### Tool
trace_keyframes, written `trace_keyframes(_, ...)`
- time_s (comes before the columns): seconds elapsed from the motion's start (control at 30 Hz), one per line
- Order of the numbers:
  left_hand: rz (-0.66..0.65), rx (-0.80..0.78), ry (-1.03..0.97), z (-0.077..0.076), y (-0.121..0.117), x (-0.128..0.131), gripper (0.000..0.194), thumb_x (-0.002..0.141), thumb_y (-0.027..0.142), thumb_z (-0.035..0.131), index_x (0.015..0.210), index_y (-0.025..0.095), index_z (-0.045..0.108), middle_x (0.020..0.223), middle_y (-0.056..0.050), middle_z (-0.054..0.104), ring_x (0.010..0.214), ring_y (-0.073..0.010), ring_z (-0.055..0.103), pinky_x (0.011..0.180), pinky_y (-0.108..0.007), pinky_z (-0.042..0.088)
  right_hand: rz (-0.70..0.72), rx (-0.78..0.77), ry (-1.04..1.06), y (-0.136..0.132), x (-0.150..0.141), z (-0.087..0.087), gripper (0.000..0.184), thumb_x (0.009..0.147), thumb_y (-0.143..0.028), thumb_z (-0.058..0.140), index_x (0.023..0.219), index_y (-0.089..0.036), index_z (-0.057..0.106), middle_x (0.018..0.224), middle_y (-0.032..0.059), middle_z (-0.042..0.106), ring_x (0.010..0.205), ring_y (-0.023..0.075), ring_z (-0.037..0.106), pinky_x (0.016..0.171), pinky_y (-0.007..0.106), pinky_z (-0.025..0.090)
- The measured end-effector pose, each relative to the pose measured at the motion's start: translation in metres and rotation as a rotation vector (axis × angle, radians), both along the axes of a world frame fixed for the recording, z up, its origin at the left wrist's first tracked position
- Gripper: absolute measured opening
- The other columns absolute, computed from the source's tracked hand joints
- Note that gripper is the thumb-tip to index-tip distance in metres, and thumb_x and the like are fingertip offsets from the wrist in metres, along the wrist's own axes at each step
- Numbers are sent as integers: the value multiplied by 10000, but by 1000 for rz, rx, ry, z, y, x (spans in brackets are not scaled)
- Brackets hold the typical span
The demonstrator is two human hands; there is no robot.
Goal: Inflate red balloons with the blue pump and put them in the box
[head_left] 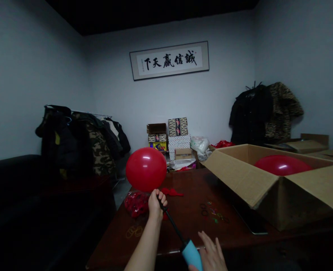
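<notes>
My left hand [156, 203] is closed around the black nozzle end of a balloon pump [174, 225]. Just above that fist sits an inflated red balloon [146, 169]; its neck is hidden by the fingers. The pump's blue body slants down toward me at the bottom edge. Beside it is my right hand [211, 253], fingers stretched out and apart, with the thumb tip near the blue body's lower end. Whether the palm touches the pump is hidden. Behind my left hand lies a clear bag of red balloons [136, 204], and loose red balloons [172, 192] lie beyond.
At right, an open cardboard box [244, 178] contains another inflated red balloon [282, 165]. A dark phone-like slab [251, 222] lies beside it. Small coloured bands [216, 215] and yellowish bands [134, 231] are scattered on the brown table [194, 188]. Stacked boxes [179, 141] stand behind.
</notes>
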State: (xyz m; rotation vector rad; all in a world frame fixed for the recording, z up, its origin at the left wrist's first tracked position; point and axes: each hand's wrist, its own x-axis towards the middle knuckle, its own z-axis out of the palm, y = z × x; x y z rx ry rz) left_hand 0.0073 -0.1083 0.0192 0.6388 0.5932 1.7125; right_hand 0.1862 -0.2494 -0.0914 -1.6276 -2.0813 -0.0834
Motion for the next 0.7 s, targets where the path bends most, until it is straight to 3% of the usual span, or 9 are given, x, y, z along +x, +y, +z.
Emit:
trace_keyframes(0.13, -62, 5, -14, -4, -9, 20, 308, 723, 376, 600, 658, 221, 342, 476, 99, 316, 334, -46, 266, 341, -189, 126, 10, -57, 82, 4, -4, 23, 410, 804, -515, 507, 909, -148, 657, 1369, 181, 466, 1302, 338, 378, 1091, 577, 204)
trace_keyframes(0.37, -150, 31, -22, -14, -20, 47, 345, 716, 409, 637, 661, 222, 353, 475, 95, 328, 345, -55, 293, 343, -200, 167, 31, -122, 233, 15, -8, 73, 439, 879, -489, 364, 955, -147, 628, 1369, 173, 461, 1330, 295, 334, 1109, 548, 158)
trace_keyframes(0.57, -153, 4, -47, -13, -19, 45, 365, 702, 415, 644, 654, 223, 337, 470, 95, 324, 337, -54, 281, 345, -203, 151, 56, -293, 284, 23, -8, 75, 488, 848, -539, 376, 1036, -154, 609, 1404, 157, 423, 1339, 311, 316, 1091, 569, 183)
trace_keyframes(0.7, -133, -3, -25, -22, -14, 48, 340, 699, 395, 632, 651, 223, 343, 464, 96, 332, 335, -56, 287, 344, -200, 155, 89, -313, 284, 25, -9, 67, 493, 864, -509, 366, 1115, -150, 594, 1327, 138, 516, 1327, 310, 337, 1086, 578, 184)
